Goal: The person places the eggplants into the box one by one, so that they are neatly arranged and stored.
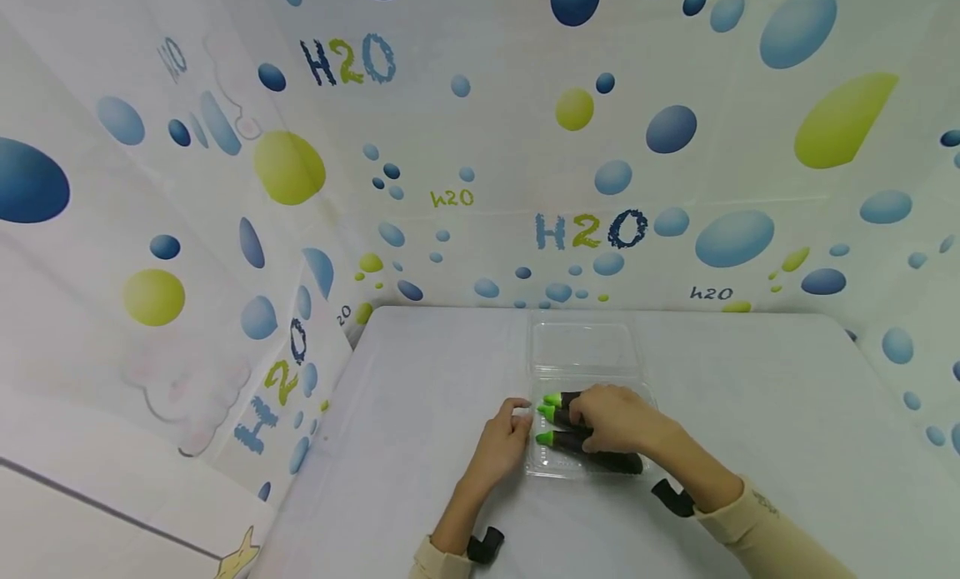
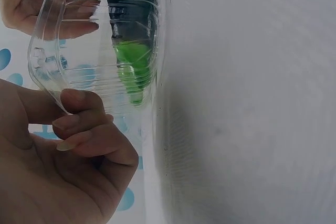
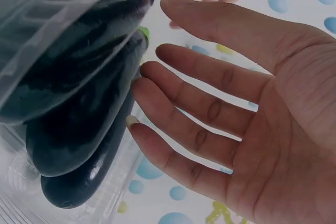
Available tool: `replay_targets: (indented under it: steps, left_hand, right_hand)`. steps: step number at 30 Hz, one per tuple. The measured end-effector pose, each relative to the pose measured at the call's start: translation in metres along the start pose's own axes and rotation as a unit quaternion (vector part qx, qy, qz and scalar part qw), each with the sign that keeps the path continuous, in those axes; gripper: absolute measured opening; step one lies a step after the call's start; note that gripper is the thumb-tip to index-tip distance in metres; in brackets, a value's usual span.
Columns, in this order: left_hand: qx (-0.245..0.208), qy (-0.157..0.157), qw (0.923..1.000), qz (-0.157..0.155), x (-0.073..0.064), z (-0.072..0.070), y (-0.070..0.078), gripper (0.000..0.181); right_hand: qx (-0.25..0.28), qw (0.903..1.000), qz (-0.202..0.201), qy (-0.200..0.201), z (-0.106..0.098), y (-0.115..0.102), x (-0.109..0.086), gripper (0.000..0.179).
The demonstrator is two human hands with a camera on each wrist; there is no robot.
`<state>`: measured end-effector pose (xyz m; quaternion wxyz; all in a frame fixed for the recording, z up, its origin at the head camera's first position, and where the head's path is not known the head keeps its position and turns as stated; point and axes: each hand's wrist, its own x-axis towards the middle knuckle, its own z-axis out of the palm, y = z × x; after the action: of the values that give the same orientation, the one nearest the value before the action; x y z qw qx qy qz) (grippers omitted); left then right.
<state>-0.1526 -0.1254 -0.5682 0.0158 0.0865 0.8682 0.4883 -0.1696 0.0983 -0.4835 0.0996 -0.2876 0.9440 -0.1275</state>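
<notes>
Three dark eggplants (image 1: 611, 460) with bright green stem ends lie side by side in a clear plastic clamshell container (image 1: 551, 473). Their stems point left in the head view. My left hand (image 1: 501, 446) pinches the container's left rim between curled fingers and thumb, as the left wrist view shows at the container's corner (image 2: 44, 69). Over the eggplants is my right hand (image 1: 622, 416), hiding parts of them from above. In the right wrist view its fingers (image 3: 202, 111) are spread and loosely bent, the fingertips close beside the eggplants (image 3: 86, 114).
The container's lid (image 1: 583, 346) is folded back, flat on the white table (image 1: 435, 371) toward the far edge. Behind the table hangs a white curtain (image 1: 510, 146) printed with blue and green dots and H2O lettering. Black wrist bands (image 1: 486, 546) sit on both forearms.
</notes>
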Motion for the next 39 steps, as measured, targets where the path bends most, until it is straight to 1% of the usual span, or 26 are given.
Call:
replay_targets:
  steps: [3,7,12,14,17,20,23,27,29,32,34,37,39]
  left_hand:
    - [-0.005,-0.002,1.0,0.005,0.0,0.0,0.0,0.031]
    - [-0.007,-0.005,1.0,0.002,0.001,-0.001,0.0,0.031]
    - [-0.012,-0.01,0.9999,-0.003,0.003,0.0,0.0,0.032]
    - [-0.013,-0.01,0.9999,-0.003,0.003,0.0,0.001,0.032]
    - [-0.012,-0.005,0.9999,0.001,0.004,-0.001,0.002,0.032]
    - [-0.005,0.002,1.0,0.007,0.004,-0.002,0.003,0.032]
    - [0.002,0.003,0.9999,0.013,0.006,-0.005,0.005,0.033]
    - [0.014,-0.001,0.9999,0.006,0.014,-0.01,0.007,0.039]
    - [0.018,-0.001,0.9998,0.003,0.019,-0.012,0.009,0.041]
    - [0.036,0.009,0.9993,0.003,0.026,-0.015,0.011,0.039]
    - [0.047,0.022,0.9986,0.006,0.03,-0.017,0.012,0.036]
    - [0.063,0.04,0.9972,0.01,0.036,-0.017,0.013,0.032]
    - [0.064,0.045,0.9968,0.011,0.04,-0.017,0.014,0.031]
  right_hand:
    - [0.015,0.9999,0.004,0.005,-0.003,0.003,0.0,0.025]
    - [0.032,0.9993,0.0,0.02,-0.007,0.009,-0.001,0.026]
    - [0.044,0.9976,-0.014,0.052,-0.01,0.024,-0.007,0.025]
    - [0.049,0.9965,-0.007,0.067,-0.012,0.031,-0.01,0.022]
    - [0.065,0.9933,0.026,0.092,-0.014,0.04,-0.016,0.016]
    - [0.088,0.9853,0.079,0.124,-0.017,0.05,-0.02,0.012]
    - [0.115,0.9734,0.121,0.157,-0.02,0.06,-0.025,0.013]
    - [0.142,0.9566,0.159,0.198,-0.022,0.074,-0.031,0.02]
    - [0.149,0.9501,0.174,0.212,-0.022,0.081,-0.033,0.026]
    - [0.159,0.9449,0.191,0.213,-0.021,0.092,-0.036,0.036]
    - [0.167,0.944,0.197,0.205,-0.019,0.099,-0.037,0.042]
    - [0.184,0.9416,0.201,0.197,-0.017,0.107,-0.038,0.048]
    - [0.193,0.9395,0.205,0.195,-0.015,0.113,-0.038,0.051]
